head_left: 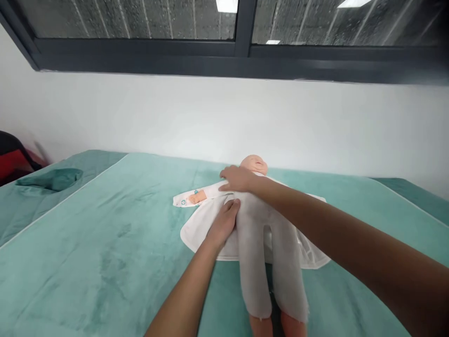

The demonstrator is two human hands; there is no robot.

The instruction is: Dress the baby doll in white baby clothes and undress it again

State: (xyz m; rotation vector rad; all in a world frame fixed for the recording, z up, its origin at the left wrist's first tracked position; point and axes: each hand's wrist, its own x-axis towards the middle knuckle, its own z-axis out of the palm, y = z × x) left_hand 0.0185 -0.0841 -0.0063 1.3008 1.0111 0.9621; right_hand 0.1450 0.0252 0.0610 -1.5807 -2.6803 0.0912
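The doll [254, 164] lies head toward the green cover's [105, 210] far edge, trousers [253, 262] and one sleeve [213, 191] on, white robe [196, 229] spread beneath, other sleeve hidden. Left hand [224, 220] curls at its waist, right hand [238, 178] near its shoulder; any grip is unclear.

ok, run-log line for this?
doll: face up on green cover | left hand: beside its waist | right hand: over its upper body

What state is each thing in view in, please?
Baby doll: lying, head toward the wall
White gown: spread out under the doll
White pants: worn, lower legs bare
Left hand: at the doll's waist
Right hand: on the doll's upper body
Teal sheet: spread, lightly creased
Window: glass dotted with droplets
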